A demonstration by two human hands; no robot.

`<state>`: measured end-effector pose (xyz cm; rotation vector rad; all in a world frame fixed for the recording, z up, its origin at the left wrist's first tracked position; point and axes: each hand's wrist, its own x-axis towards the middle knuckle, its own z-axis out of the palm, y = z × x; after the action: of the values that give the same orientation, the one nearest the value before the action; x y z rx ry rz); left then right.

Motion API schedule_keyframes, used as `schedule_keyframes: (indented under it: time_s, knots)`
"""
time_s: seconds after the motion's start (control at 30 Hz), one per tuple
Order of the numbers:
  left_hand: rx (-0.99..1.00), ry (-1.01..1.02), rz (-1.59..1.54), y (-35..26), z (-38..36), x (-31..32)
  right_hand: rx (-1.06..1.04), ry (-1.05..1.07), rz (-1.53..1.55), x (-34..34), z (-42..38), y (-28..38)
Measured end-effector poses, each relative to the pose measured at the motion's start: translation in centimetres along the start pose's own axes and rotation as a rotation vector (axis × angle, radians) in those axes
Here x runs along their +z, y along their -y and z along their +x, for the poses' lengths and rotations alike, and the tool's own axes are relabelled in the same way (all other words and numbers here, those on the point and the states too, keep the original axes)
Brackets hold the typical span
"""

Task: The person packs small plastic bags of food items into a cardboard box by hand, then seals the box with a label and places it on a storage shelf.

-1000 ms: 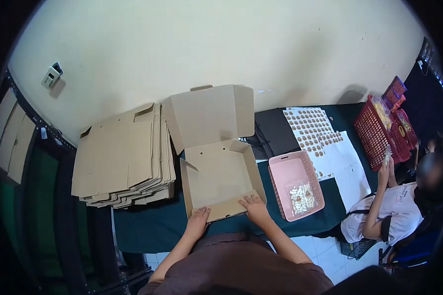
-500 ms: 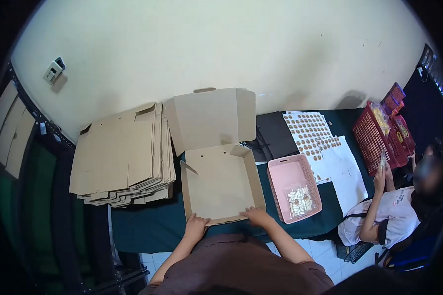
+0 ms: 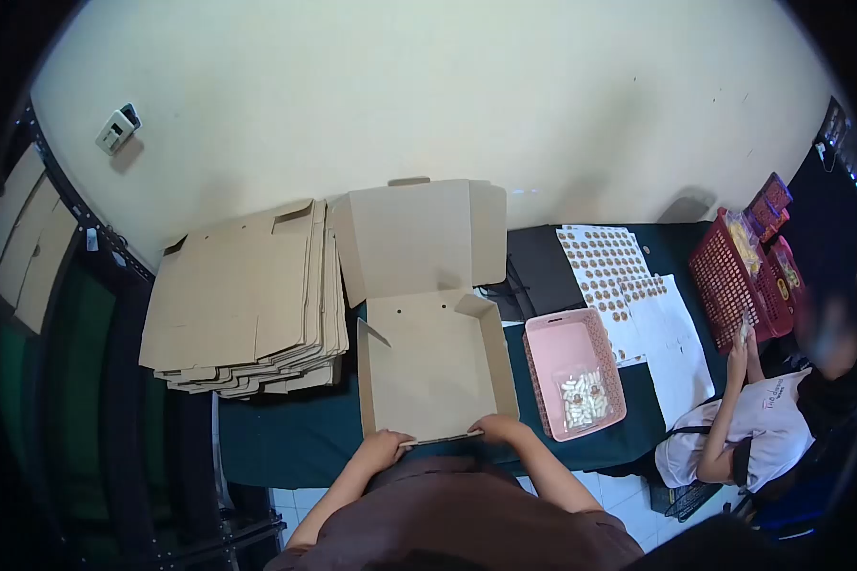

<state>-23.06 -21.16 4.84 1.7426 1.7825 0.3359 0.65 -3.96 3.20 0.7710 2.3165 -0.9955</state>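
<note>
Directly ahead of me an open brown cardboard box [image 3: 433,376] lies on the table, its lid [image 3: 409,233] raised at the back and leaning toward the wall. My left hand [image 3: 384,449] is closed on the left part of the box's front edge. Nearer the front right corner, my right hand [image 3: 503,431] grips the same edge, its fingertips partly hidden. The left, right and back walls stand up, and a small flap juts inward at the left. Two small holes show near the back of the base.
Left of the box is a tall stack of flat cardboard boxes [image 3: 233,295]. To the right stand a pink basket [image 3: 554,352] with a bag of white pieces [image 3: 583,398], sticker sheets [image 3: 595,262] and a red basket [image 3: 709,257]. A co-worker [image 3: 762,428] sits at the far right, holding something small.
My hands have shifted slightly along the front edge, and the front wall now appears folded more inward or upright. The view has moved a little. The box stays in place.
</note>
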Motion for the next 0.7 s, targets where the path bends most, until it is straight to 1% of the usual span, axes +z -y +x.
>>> schedule_keyframes:
  time_s: [0.03,0.07,0.13,0.17,0.2,0.23,0.27,0.3,0.33,0.37,0.43,0.47,0.5,0.53,0.57,0.63,0.67,0.7]
  knots:
    - [0.102,-0.071,-0.114,-0.7,-0.4,-0.8,-0.079,-0.094,0.149,0.0,-0.4,0.1]
    - [0.103,-0.077,-0.112,-1.3,-0.9,-1.8,-0.082,-0.097,0.144,-0.3,-0.6,0.0]
    - [0.131,-0.368,-0.06,-3.0,-2.2,-4.8,-0.301,-0.331,0.857,-1.4,-2.3,1.1]
    - [0.143,-0.51,-0.035,-3.2,-2.6,-5.5,-0.299,-0.33,0.858,-2.3,-3.2,1.3]
    - [0.06,-0.579,-0.114,-2.0,-2.6,-4.9,-0.205,-0.631,0.884,-3.6,-4.2,1.5]
    - [0.056,-0.576,-0.116,-0.9,-2.5,-4.3,-0.105,-0.931,0.897,-4.1,-4.8,1.3]
    - [-0.072,-0.712,-0.289,0.1,-2.3,-3.7,-0.102,-0.929,0.899,-3.7,-4.6,0.4]
    - [-0.199,-0.843,-0.461,0.8,-1.9,-3.1,0.007,-1.021,0.763,-3.1,-3.5,-0.9]
    - [-0.19,-0.837,-0.459,1.4,-1.3,-2.3,0.119,-1.111,0.623,-2.3,-2.5,-2.2]
    - [-0.187,-0.819,-0.585,1.9,-0.8,-1.3,0.125,-1.122,0.626,-1.0,-1.0,-2.9]
    - [-0.175,-0.758,-0.836,2.8,0.2,1.2,-0.008,-0.776,0.881,1.5,1.1,-2.5]
    - [-0.164,-0.716,-0.961,3.0,0.8,2.3,0.005,-0.801,0.889,1.9,1.1,-2.4]
    - [-0.155,-0.666,-1.088,2.9,1.2,3.1,0.012,-0.804,0.815,1.6,0.1,-1.4]
    - [-0.175,-0.57,-1.201,3.5,0.9,2.9,0.019,-0.806,0.741,1.3,-0.5,-0.8]
    - [-0.155,-0.545,-1.196,3.7,0.8,3.1,0.032,-0.833,0.748,1.5,-0.5,-1.0]
    - [-0.167,-0.574,-1.141,3.7,0.5,3.4,-0.021,-0.842,0.712,2.0,-0.4,-1.5]
    - [-0.148,-0.554,-1.136,3.7,0.3,3.5,-0.036,-0.822,0.779,2.3,-0.7,-1.4]
    - [-0.31,-0.564,-0.914,3.3,-0.1,3.1,-0.025,-0.848,0.784,2.6,-1.0,-1.5]
